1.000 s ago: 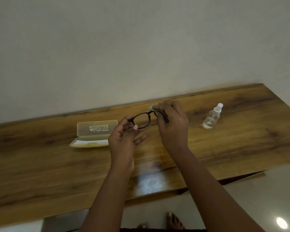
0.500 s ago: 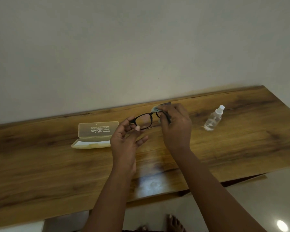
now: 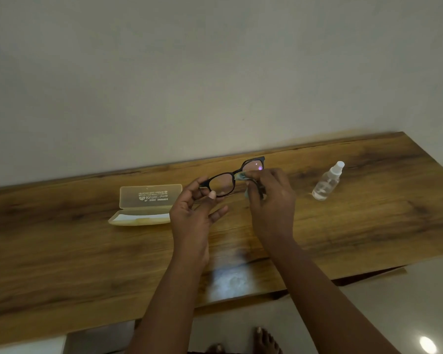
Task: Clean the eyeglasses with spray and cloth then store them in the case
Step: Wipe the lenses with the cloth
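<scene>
Since a second ago: right hand (image 3: 271, 200) has slid its cloth (image 3: 241, 175) off the outer lens toward the bridge, so that lens, hidden before, now shows clear above the fingers. Left hand, case and bottle sit about where they were.

Wooden table (image 3: 62, 251) runs under both forearms, against a plain wall (image 3: 215, 60).

Left hand (image 3: 192, 213): fingers curled, thumb and forefinger pinching the near end of the eyeglasses (image 3: 223, 183); other fingers loosely spread below. Frame is black, held off the table between the two hands.

Right hand: closed around the cloth, fingertips pressing it on the frame at the bridge and inner edge of the far lens. Only a small pale fold of cloth shows past the fingers.

Case (image 3: 146, 204): just left of the left hand, on the table, lid open and standing up, base partly hidden by the thumb side of that hand.

Spray bottle (image 3: 327, 181): right of the right hand, apart from it, upright, clear, white nozzle.

Bare toes (image 3: 264, 341) visible on the floor below the wrists.
</scene>
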